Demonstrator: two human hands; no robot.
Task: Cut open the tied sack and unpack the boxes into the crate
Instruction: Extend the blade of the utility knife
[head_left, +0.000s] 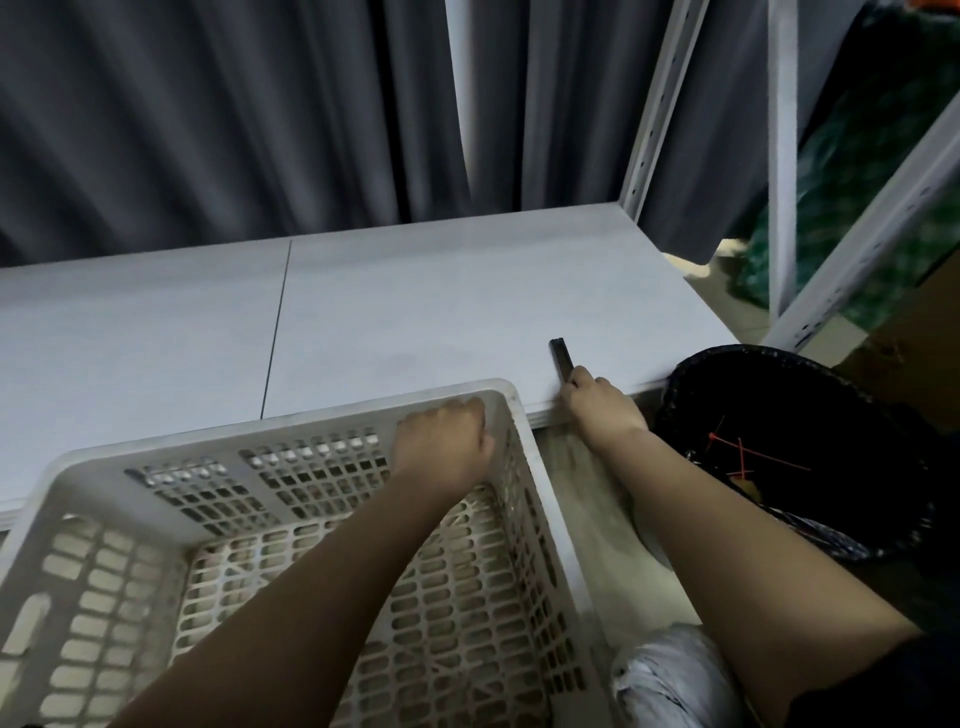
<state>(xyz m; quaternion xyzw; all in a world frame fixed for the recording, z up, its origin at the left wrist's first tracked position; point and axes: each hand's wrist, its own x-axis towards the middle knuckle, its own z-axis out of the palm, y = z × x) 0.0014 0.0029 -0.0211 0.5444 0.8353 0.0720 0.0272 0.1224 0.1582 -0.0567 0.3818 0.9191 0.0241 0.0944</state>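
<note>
A white perforated plastic crate (291, 441) stands in front of me, its far rim against the white table (415, 312). It holds no boxes. My left hand (441, 441) grips the crate's far rim near the right corner. My right hand (597, 405) lies at the table's front edge with its fingers curled round the near end of a small dark cutter (560, 356) that lies on the tabletop. A grey-white sack (670, 675) shows at the bottom right, between the crate and my right arm.
A black-lined waste bin (810, 447) stands right of the table with red cable ties inside. White metal shelving (784, 171) rises at the right, green netting bags behind it. Dark curtains hang behind the table.
</note>
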